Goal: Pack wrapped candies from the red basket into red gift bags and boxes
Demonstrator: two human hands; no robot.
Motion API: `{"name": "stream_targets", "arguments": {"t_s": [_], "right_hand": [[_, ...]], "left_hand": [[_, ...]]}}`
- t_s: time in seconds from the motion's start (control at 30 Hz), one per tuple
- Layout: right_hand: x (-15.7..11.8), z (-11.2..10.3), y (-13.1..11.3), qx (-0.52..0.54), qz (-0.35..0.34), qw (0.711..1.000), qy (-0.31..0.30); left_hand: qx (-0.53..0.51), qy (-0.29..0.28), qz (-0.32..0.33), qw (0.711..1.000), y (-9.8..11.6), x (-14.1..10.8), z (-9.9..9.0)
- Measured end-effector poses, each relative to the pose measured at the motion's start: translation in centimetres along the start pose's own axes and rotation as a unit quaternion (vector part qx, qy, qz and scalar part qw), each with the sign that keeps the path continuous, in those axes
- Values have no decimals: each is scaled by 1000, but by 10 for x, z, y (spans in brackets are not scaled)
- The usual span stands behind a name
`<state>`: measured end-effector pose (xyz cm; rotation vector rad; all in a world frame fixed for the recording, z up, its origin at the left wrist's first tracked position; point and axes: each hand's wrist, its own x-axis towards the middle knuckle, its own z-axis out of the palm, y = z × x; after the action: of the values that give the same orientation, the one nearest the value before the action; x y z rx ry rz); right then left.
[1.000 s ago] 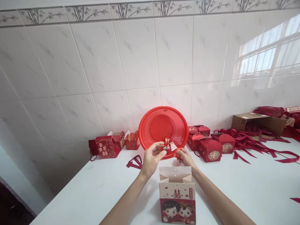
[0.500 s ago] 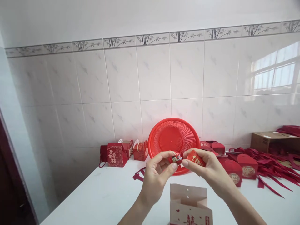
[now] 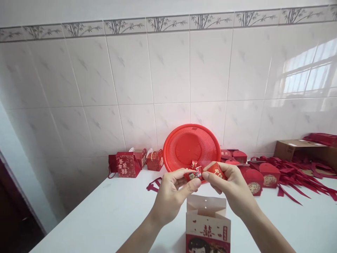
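Between thumb and fingers, my left hand (image 3: 172, 193) pinches a small red wrapped candy (image 3: 192, 175) with a printed figure. My right hand (image 3: 231, 188) grips a red packet with gold print (image 3: 217, 171), its fingertips meeting the candy's right end. Just below both hands, an open paper box (image 3: 207, 226) stands upright on the white table, its top flaps raised. It is cream above, with red characters, and has a cartoon figure on red below. Behind the hands a red plastic basket (image 3: 170, 149) leans against the wall, with small red wrapped pieces visible in its lower part.
Several red gift boxes (image 3: 126, 164) stand at the back left by the wall, with a dark red ribbon (image 3: 152, 185) in front. More red boxes (image 3: 270, 175), a heap of red ribbons (image 3: 297, 182) and a cardboard box (image 3: 285, 149) lie on the right.
The view has tilted down, showing more of the paper box. The candy has turned in my left fingers, showing its printed figure. Small red pieces in the basket are now visible behind the hands.
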<state>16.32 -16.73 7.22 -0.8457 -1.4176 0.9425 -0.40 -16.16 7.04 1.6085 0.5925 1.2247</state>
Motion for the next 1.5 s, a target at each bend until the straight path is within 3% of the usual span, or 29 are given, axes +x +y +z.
{"name": "stream_targets", "arguments": {"t_s": [0.53,0.7,0.97,1.5], "right_hand": [[0,-5,11,125,45,990,-47],[-1,-3,12,140,41,988,-46],[0,-6,6,146,26,988,-38],[1,-7,11,139,37,989,-42]], "left_hand": [[38,-1,9,999,0,2,-2],[34,8,18,999,-3,0,-1],[25,-23,29,999,2,2,-1],[61,20,9,998,5,4,-3]]}}
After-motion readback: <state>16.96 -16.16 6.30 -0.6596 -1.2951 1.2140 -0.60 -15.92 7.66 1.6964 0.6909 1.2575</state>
